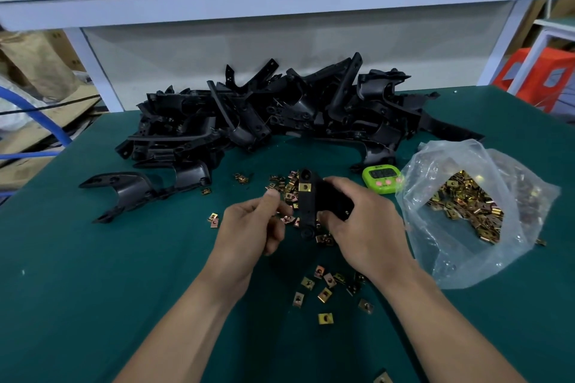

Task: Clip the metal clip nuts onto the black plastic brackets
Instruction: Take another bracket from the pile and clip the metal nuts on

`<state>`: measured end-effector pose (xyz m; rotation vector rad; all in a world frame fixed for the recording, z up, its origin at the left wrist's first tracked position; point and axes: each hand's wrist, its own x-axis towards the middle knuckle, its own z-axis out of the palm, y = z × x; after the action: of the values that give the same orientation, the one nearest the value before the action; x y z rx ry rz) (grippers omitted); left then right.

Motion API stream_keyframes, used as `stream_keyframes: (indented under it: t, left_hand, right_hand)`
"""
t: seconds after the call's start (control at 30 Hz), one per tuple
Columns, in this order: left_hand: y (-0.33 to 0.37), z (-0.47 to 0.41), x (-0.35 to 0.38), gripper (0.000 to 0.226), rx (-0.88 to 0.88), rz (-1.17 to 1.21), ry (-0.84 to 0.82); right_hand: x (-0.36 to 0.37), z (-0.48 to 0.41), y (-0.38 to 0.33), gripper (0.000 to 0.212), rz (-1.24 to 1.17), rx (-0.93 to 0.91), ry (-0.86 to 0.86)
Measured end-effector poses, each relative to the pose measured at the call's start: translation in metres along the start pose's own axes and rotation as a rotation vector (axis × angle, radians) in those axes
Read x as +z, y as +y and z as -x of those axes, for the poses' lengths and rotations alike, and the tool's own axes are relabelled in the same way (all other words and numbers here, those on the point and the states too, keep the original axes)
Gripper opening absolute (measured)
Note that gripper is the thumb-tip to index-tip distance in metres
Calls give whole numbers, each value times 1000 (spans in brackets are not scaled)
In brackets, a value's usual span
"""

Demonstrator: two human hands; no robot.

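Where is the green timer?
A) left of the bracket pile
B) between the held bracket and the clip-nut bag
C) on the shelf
B: the green timer sits on the table, right of the black bracket in the right hand and left of the plastic bag of clip nuts.

Person, head-camera view. Two limbs in frame, both below green timer (382, 179).
- Left hand (249, 227): bare; short-cut thumbnail showing; lower left of timer.
- Right hand (364, 227): bare; knuckle ridges plain across back; just below timer.
- Left forearm (193, 320): bare, uncovered from wrist to bottom frame edge; slim, widening toward elbow end; well to lower left of timer.
- Right forearm (435, 326): bare, uncovered from wrist to bottom edge; similar build; below timer, slightly right.
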<state>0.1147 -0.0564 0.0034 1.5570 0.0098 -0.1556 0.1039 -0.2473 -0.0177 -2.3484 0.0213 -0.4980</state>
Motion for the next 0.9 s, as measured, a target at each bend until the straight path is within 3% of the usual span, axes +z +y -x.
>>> stream_keyframes:
  t: [0.3,0.57,0.9]
  left_hand:
    - [-2,-1,3,17,-105,218,-81]
    - [-2,-2,-6,37,-61,196,-134]
    - [-2,0,-5,39,-86,172,-197]
  right_hand:
    - [1,-1,3,51,-13,-14,1]
    - [0,-1,2,47,-65,-41,14]
    - [-4,1,-6,45,-114,-79,3]
